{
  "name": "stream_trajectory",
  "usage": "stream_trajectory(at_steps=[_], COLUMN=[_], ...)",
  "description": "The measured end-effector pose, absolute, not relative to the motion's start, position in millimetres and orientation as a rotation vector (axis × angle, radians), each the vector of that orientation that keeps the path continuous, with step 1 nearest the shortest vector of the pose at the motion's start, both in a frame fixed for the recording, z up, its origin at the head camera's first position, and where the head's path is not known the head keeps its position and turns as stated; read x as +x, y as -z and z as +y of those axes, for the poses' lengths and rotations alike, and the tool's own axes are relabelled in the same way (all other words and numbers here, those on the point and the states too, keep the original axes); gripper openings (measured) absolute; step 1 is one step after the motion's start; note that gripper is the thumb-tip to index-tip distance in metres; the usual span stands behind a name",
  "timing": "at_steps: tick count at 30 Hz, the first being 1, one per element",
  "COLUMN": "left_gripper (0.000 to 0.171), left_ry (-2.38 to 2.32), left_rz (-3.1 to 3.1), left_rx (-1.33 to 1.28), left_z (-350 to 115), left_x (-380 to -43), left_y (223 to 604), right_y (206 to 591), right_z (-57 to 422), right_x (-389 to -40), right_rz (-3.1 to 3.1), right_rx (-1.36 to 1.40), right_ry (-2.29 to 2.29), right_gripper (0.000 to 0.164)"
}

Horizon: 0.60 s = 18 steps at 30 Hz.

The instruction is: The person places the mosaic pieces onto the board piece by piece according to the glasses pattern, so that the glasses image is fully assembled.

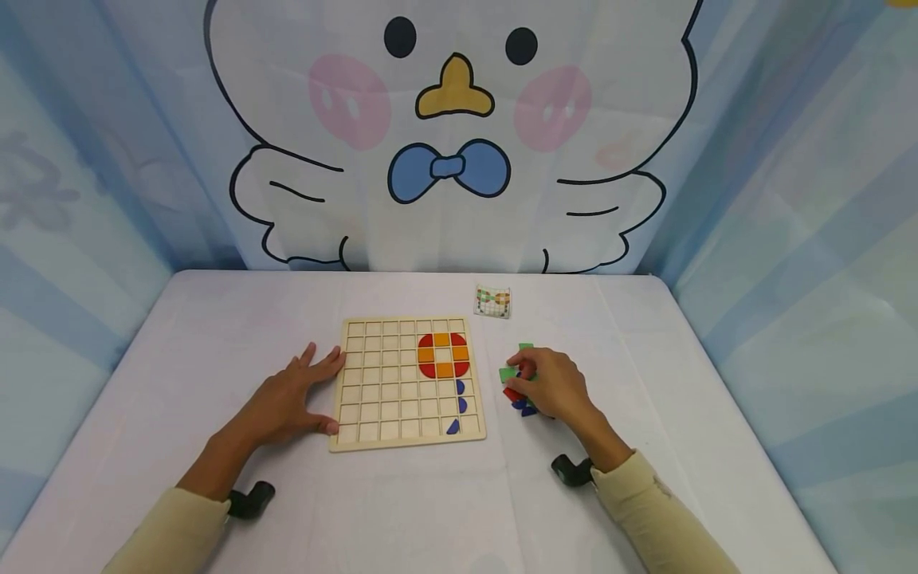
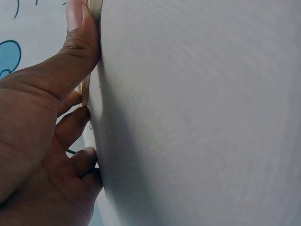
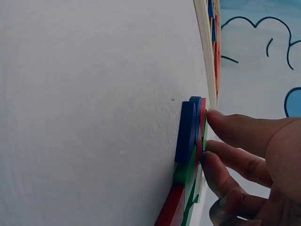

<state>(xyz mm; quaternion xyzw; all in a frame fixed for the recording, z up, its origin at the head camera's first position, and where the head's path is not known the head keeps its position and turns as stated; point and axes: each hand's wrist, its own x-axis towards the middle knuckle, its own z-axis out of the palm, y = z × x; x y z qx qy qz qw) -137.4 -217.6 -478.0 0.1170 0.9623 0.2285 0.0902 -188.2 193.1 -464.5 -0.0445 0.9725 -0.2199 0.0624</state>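
A small heap of coloured pieces point(image 1: 518, 389) (green, red and blue ones) lies on the white table point(image 1: 179, 359) right of centre in the head view, just beside the right edge of the wooden board point(image 1: 409, 381). The right hand point(image 1: 552, 384) lies over this heap with its fingers bent down onto the pieces; in the right wrist view the fingertips point(image 3: 221, 120) touch the top of the stacked pieces point(image 3: 190, 141), though whether they pinch one cannot be told.

The board sits at the middle of the frame, a grid of square cells. In its upper right part an orange and red ring point(image 1: 442, 355) is laid in, and below that three blue half-rounds point(image 1: 457, 405) run down toward the lower right corner.

The left hand point(image 1: 294, 399) lies flat on the table at the board's left edge, fingers straight and spread, thumb point(image 2: 77, 35) pressed against the wooden rim.

Above the heap, nearer the back of the table, lies a small picture card point(image 1: 492, 302). Behind the table hangs a curtain with a cartoon bird point(image 1: 452, 119).
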Motion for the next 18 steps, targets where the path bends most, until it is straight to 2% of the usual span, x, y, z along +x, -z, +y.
stream_trajectory(at_steps=[4, 18], left_gripper=[0.119, 0.119], left_ry=[-0.683, -0.696], left_rz=[2.857, 2.85], left_rx=[0.345, 0.338], left_z=[-217.4, -217.3], left_x=[-137.1, -137.2], left_y=[477.9, 476.7], right_y=[465.6, 461.9], right_z=[189.9, 174.8], right_x=[-189.3, -188.0], right_rz=[2.966, 2.927], right_rx=[-0.17, -0.23], right_ry=[0.663, 0.858], right_gripper=[0.021, 0.015])
